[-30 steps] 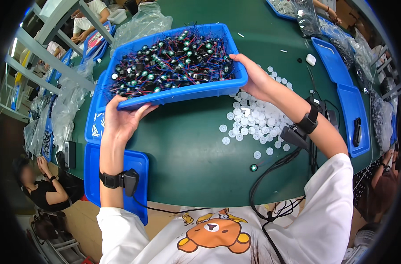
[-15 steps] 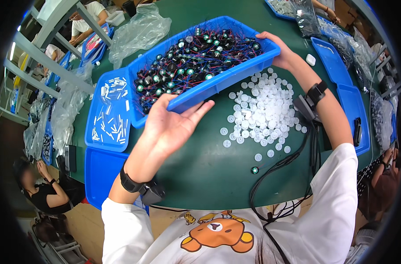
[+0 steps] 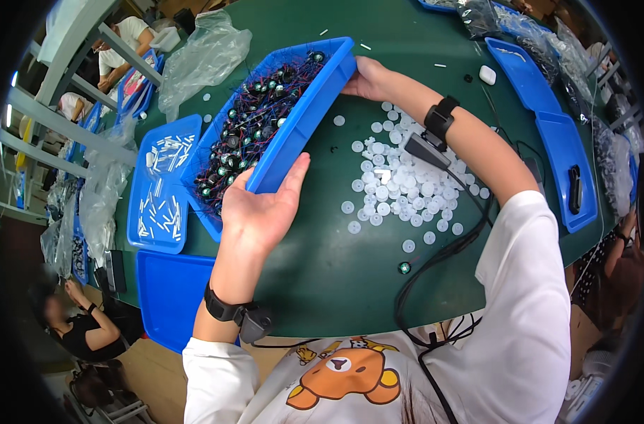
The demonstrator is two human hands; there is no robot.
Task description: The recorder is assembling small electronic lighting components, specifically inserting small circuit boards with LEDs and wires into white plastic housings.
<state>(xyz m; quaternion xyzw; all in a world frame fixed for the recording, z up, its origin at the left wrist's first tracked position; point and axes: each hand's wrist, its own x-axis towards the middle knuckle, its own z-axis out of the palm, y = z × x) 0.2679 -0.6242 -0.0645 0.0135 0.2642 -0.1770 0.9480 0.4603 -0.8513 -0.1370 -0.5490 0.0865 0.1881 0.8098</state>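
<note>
Blue bin [image 3: 304, 124], wired components [image 3: 255, 116]: now tipped steeper toward 10 o'clock, load less level. Left hand [image 3: 255, 212], right hand [image 3: 368, 79]: both clamped on it.

The left hand [image 3: 260, 208] is facing palm-up near 9 o'clock, fingers [image 3: 295, 173] spreading, left forearm [image 3: 241, 261] pointing toward 1; the right hand [image 3: 368, 78] is gripping near 1, right forearm [image 3: 477, 145] slanting toward 10.

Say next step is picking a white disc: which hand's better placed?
Right, probably. In view, loose white discs appear just beside the right hand, while the left hand is farther from them. Both hands are on the blue bin, so either must release it.
</note>
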